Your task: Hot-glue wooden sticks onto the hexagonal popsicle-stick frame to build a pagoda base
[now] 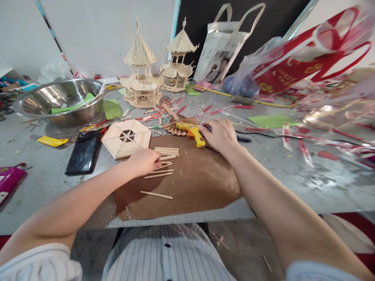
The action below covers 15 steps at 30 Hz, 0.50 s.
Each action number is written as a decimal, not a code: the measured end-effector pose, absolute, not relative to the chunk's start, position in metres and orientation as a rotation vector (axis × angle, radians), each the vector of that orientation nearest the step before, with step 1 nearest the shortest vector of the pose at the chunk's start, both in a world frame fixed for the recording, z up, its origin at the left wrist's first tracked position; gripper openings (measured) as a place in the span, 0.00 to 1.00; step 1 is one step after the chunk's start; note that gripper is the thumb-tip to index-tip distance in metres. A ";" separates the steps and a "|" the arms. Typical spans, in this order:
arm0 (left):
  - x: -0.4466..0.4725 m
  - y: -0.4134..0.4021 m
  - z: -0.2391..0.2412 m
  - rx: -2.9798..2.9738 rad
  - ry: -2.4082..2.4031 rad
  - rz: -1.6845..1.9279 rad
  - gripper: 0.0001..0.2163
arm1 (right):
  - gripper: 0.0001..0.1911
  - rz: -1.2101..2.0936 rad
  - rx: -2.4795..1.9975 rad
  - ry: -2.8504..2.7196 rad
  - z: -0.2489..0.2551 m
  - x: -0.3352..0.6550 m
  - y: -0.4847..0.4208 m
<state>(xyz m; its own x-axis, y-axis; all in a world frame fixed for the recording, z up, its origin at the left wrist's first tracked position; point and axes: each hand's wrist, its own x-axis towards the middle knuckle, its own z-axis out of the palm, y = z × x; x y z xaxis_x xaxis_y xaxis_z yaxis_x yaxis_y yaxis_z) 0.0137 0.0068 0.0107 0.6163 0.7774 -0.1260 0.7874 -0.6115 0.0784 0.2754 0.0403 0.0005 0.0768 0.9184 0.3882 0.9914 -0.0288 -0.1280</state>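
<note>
A: Brown mat (199,187), middle: left hand (143,160) curled, fingertips closed on the loose sticks (159,171). Approx. six singles, plus 1 stack.
B: Right hand (221,134)?
A: Mat's far edge, laid on the glue gun (191,130); grip unclear. Risk, imo: nozzle burns a finger, or a forearm scatters sticks.
B: Beyond the mat?
A: 1 hex panel (126,137), 1 phone (83,152), 2 pagoda models (141,78).

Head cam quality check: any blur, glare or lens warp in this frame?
Head view: centre is sharp, including the left hand and the right hand by the glue gun; plastic bags at far right are smeared and stretched by wide-angle warp; steel bowl shows soft glare; lighting even, shadows faint; a patch on the white bag is pixelated.
</note>
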 end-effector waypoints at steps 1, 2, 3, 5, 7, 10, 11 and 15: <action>0.014 0.007 0.010 2.718 1.318 -0.123 0.10 | 0.18 -0.288 -1.949 -1.958 0.007 0.267 0.043; 0.014 0.006 0.010 2.725 1.322 -0.126 0.10 | 0.18 -0.300 -1.904 -2.020 0.013 0.258 0.047; 0.014 0.006 0.009 2.729 1.330 -0.132 0.10 | 0.17 -0.319 -1.864 -2.073 0.019 0.249 0.052; 0.015 0.005 0.008 2.730 1.351 -0.144 0.10 | 0.16 -0.336 -1.842 -2.167 0.030 0.229 0.064; 0.015 0.005 0.007 2.735 1.358 -0.151 0.10 | 0.16 -0.338 -1.870 -2.251 0.038 0.208 0.079; 0.014 0.004 0.006 2.758 1.334 -0.151 0.10 | 0.15 -0.355 -1.847 -2.417 0.040 0.180 0.101; 0.014 0.003 0.006 2.765 1.328 -0.152 0.10 | 0.14 -0.374 -1.806 -2.483 0.039 0.172 0.107; 0.015 0.002 0.007 2.793 1.310 -0.159 0.10 | 0.14 -0.439 -1.744 -2.728 0.028 0.145 0.123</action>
<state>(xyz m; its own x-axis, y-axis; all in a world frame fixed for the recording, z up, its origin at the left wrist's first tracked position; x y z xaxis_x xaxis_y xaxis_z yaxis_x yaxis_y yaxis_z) 0.0153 0.0017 0.0070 0.6353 0.7636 -0.1152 0.7690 -0.6393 0.0034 0.1455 0.1234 0.0280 -0.4246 0.9046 0.0383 0.8709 0.3965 0.2903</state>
